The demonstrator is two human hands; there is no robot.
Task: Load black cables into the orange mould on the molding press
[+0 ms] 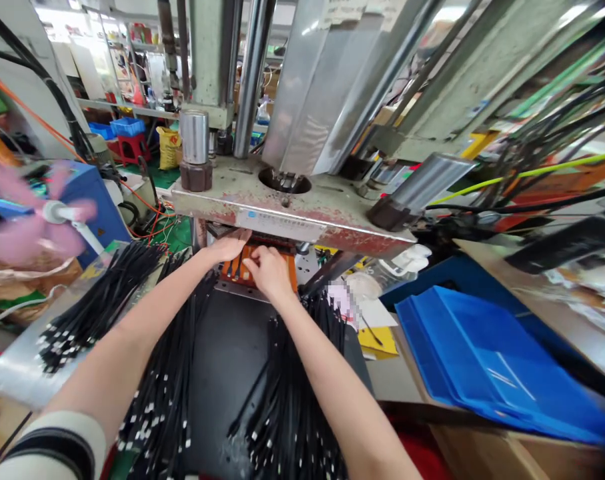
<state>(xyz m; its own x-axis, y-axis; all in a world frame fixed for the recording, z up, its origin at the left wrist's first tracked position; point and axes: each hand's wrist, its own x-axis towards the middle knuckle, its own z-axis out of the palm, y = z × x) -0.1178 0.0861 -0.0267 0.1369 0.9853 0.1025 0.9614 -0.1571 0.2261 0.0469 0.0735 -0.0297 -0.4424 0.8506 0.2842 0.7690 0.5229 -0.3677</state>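
Note:
Under the press plate, my left hand (232, 245) reaches to the left rear edge of an orange-brown mould (238, 261), its fingers stretched out. My right hand (271, 270) is over the mould's right half, thumb and fingers pinched together; whatever may be between them is too small to make out. Short black cable ends (237, 268) lie in the mould's slots between my hands. Bundles of black cables with pale connector tips hang nearby: one bundle (165, 373) below my left forearm, another (295, 393) beside my right forearm.
The press's heavy plate (222, 200) is just above my hands, with steel columns rising behind it. More black cables (97, 300) lie on a metal table at left, near a spinning pink fan (52, 213). Blue plastic bins (482, 360) stand at right.

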